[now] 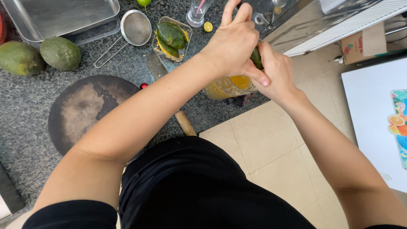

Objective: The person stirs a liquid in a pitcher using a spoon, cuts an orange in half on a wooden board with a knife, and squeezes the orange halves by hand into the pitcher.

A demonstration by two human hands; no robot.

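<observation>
Both hands meet over a clear cup of orange juice (227, 87) at the counter's edge. My right hand (277, 74) is closed around a green fruit piece (256, 58) above the cup. My left hand (233, 42) lies over it from the left, thumb pressed on the right hand, two fingers raised. Most of the fruit piece is hidden between the hands.
A clear tub of green peels (171, 38), a metal strainer (135, 29), a metal tray (63, 17), two whole green fruits (60, 53), a round dark cutting board (87, 110), a knife with a wooden handle (185, 123) and a glass (198, 12) lie on the speckled counter (25, 127).
</observation>
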